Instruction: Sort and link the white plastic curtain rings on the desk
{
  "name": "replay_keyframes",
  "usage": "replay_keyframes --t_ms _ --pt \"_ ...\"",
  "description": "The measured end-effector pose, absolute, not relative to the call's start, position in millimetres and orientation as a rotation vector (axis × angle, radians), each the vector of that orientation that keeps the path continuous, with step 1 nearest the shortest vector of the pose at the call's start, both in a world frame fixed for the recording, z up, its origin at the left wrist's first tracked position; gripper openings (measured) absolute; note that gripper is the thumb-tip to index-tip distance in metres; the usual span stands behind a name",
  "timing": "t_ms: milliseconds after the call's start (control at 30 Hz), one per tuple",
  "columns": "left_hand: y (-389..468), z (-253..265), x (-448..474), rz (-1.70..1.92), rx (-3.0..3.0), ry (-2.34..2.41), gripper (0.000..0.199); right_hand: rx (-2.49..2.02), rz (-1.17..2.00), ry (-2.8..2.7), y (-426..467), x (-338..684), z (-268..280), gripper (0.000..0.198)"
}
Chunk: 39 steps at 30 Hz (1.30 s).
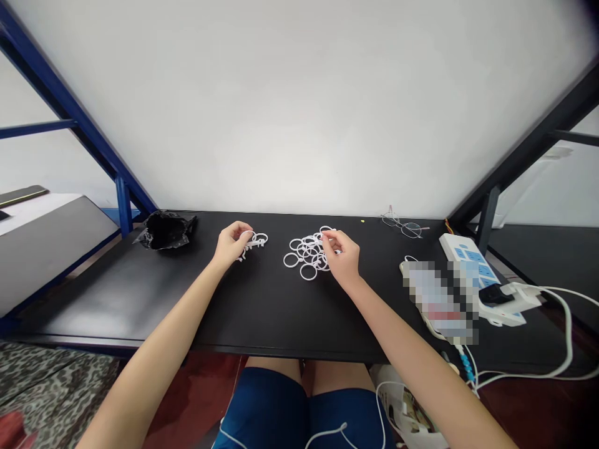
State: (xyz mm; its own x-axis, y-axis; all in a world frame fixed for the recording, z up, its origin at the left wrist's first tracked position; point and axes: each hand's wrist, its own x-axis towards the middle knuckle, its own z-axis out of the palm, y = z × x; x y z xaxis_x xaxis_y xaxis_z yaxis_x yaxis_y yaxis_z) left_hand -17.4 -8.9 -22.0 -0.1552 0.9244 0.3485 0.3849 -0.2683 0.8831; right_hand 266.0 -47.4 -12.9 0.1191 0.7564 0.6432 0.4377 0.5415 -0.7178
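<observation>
My left hand (233,243) is closed in a pinch on a small bunch of white plastic rings (255,242) with little tabs, just above the black table. To its right lies a loose pile of several thin white rings (307,252), overlapping one another. My right hand (342,254) is over the right side of that pile, thumb and fingers pressed together at a white ring (326,229). The hand covers part of the pile, so how many rings it grips is hidden.
A crumpled black plastic bag (166,229) stands open at the back left of the black table (262,312). Glasses (405,227) lie at the back right, near a phone (437,302) with a blurred screen and a white power strip (472,265) with cables. Metal frame bars slope at both sides.
</observation>
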Motion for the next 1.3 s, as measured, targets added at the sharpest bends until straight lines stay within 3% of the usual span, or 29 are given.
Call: replay_keyframes --t_ms 233,467,833,1000,1167,1300 --pt "-7 -18 -17 1.478 1.198 1.129 0.022 -1.038 0.26 -1.528 -47 265 -14 0.014" --pt "-9 -16 -16 1.426 1.042 1.064 0.032 -1.011 0.231 -1.541 -47 265 -15 0.013" --pt "-22 6 16 1.345 1.053 0.925 0.027 -0.951 0.268 -1.622 -50 261 -13 0.011" --pt "-35 22 73 1.082 1.167 0.73 0.022 -0.892 0.326 -1.86 -52 258 -18 0.031" --pt "-37 10 84 1.061 0.958 0.598 0.017 -0.902 0.32 -1.824 -52 256 -19 0.012" --pt "-40 2 77 1.057 0.979 0.641 0.02 -0.91 0.323 -1.848 -54 255 -19 0.011"
